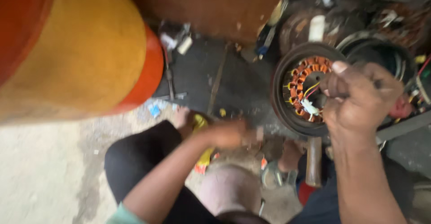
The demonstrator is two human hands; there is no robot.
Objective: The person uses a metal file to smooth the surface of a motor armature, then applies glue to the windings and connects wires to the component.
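A person crouches on a workshop floor [49,174] over an opened motor housing [287,112], its ring of copper-wound stator coils [297,87] facing up so the windings and their coloured leads [310,91] can be reached from above. The right hand [359,96] is closed over the housing's far edge, fingers curled as if pinching the leads, apparently steadying the part. The left hand [226,133], blurred, reaches low toward the dark mat; whether it grips anything I cannot tell. A wooden-handled tool [313,161] lies just below the housing, within easy reach. A large orange-and-yellow drum [81,49] looms at left.
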